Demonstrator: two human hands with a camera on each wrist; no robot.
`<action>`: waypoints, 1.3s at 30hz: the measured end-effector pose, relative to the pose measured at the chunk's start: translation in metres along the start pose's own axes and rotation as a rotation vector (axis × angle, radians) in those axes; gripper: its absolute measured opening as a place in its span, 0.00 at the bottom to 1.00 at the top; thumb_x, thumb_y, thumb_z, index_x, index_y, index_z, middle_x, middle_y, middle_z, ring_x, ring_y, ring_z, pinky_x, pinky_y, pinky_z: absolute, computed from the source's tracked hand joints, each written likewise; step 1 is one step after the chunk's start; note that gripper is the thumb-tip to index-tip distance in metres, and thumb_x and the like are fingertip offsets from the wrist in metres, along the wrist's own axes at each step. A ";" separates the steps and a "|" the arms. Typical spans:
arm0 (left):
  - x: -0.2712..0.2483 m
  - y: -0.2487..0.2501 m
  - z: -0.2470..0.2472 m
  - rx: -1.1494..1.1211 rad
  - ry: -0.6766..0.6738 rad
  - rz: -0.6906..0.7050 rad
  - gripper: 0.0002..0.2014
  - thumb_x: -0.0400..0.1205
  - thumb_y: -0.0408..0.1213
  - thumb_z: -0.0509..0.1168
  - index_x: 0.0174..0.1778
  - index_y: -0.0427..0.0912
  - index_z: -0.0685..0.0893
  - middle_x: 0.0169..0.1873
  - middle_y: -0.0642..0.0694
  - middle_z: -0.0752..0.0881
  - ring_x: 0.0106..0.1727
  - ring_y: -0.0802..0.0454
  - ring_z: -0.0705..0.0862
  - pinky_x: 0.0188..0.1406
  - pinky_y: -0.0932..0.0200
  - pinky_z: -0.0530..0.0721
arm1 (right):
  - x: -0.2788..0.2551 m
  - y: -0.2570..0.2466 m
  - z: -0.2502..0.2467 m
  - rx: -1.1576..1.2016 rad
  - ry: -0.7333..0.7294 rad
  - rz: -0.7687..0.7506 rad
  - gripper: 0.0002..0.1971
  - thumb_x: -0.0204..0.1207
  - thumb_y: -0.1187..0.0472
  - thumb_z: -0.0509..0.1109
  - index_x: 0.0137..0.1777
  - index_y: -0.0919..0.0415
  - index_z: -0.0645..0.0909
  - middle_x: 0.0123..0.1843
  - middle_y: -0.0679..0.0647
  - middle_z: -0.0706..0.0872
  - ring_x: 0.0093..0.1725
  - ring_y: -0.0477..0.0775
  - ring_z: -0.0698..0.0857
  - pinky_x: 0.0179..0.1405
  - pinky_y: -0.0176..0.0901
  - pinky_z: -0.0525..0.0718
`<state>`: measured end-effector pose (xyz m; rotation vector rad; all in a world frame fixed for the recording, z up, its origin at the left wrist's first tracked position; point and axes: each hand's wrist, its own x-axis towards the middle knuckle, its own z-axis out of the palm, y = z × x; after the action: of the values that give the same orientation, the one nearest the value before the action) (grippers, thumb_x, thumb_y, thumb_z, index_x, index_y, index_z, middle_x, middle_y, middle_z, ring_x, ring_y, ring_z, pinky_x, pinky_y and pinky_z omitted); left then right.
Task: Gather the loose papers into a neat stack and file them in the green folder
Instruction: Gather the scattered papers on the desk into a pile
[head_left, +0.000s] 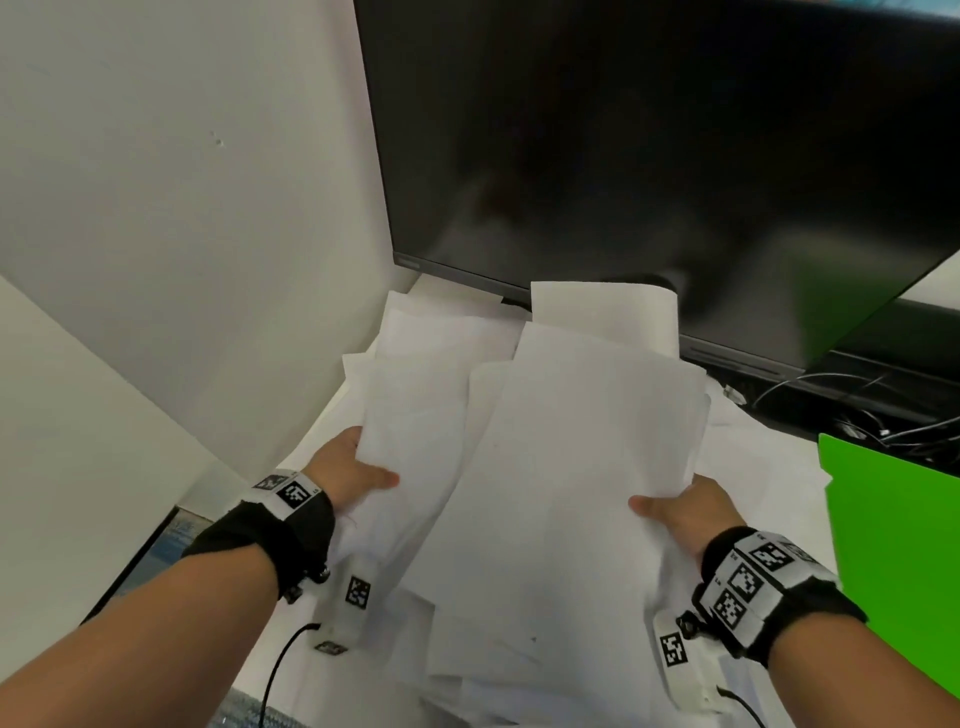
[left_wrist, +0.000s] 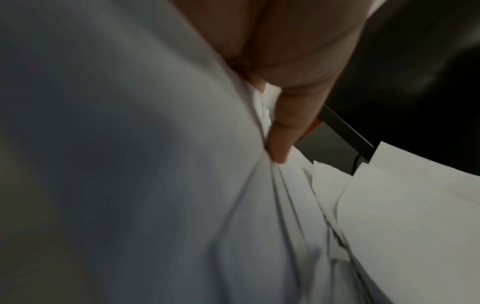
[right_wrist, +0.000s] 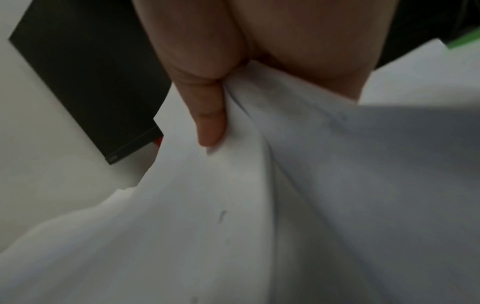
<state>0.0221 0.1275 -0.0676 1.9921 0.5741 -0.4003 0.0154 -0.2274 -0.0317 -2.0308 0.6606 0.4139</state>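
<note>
A loose, uneven bundle of white papers (head_left: 545, 467) is held up over the desk between both hands. My left hand (head_left: 358, 475) grips its left edge, thumb on top and fingers hidden beneath. My right hand (head_left: 675, 506) grips the right edge the same way. In the left wrist view my thumb (left_wrist: 283, 131) presses into creased papers (left_wrist: 155, 185). The right wrist view shows my thumb (right_wrist: 207, 115) pinching the papers (right_wrist: 233, 205). The green folder (head_left: 904, 561) lies at the right edge of the desk, with a sliver of green folder (right_wrist: 465, 41) in the right wrist view.
A dark monitor (head_left: 649, 140) stands close behind the papers. Black cables (head_left: 857, 410) run under it at the right. A white wall (head_left: 182, 208) closes the left side. More sheets (head_left: 493, 686) lie on the desk below the bundle.
</note>
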 end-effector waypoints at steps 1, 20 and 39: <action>-0.001 -0.002 0.001 0.044 0.011 -0.008 0.34 0.57 0.38 0.79 0.62 0.41 0.81 0.56 0.40 0.87 0.59 0.39 0.84 0.65 0.42 0.80 | -0.001 -0.003 -0.002 -0.064 0.045 -0.024 0.15 0.68 0.66 0.77 0.52 0.69 0.80 0.50 0.65 0.85 0.52 0.65 0.83 0.56 0.50 0.80; -0.018 0.012 0.015 0.241 0.039 0.041 0.29 0.72 0.41 0.74 0.68 0.39 0.76 0.66 0.39 0.81 0.67 0.40 0.78 0.62 0.55 0.72 | 0.008 -0.013 0.020 -0.313 0.133 0.069 0.10 0.65 0.54 0.73 0.36 0.56 0.75 0.50 0.61 0.84 0.51 0.67 0.82 0.57 0.54 0.81; -0.020 0.012 0.009 0.160 0.017 0.014 0.31 0.73 0.36 0.73 0.72 0.38 0.71 0.69 0.39 0.78 0.70 0.40 0.75 0.64 0.56 0.69 | 0.008 -0.015 0.015 -0.034 0.127 0.016 0.14 0.66 0.62 0.79 0.47 0.66 0.78 0.46 0.63 0.82 0.48 0.64 0.80 0.57 0.55 0.81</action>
<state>0.0115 0.1096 -0.0527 2.1529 0.5528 -0.4318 0.0306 -0.2104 -0.0330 -2.0983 0.7515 0.3090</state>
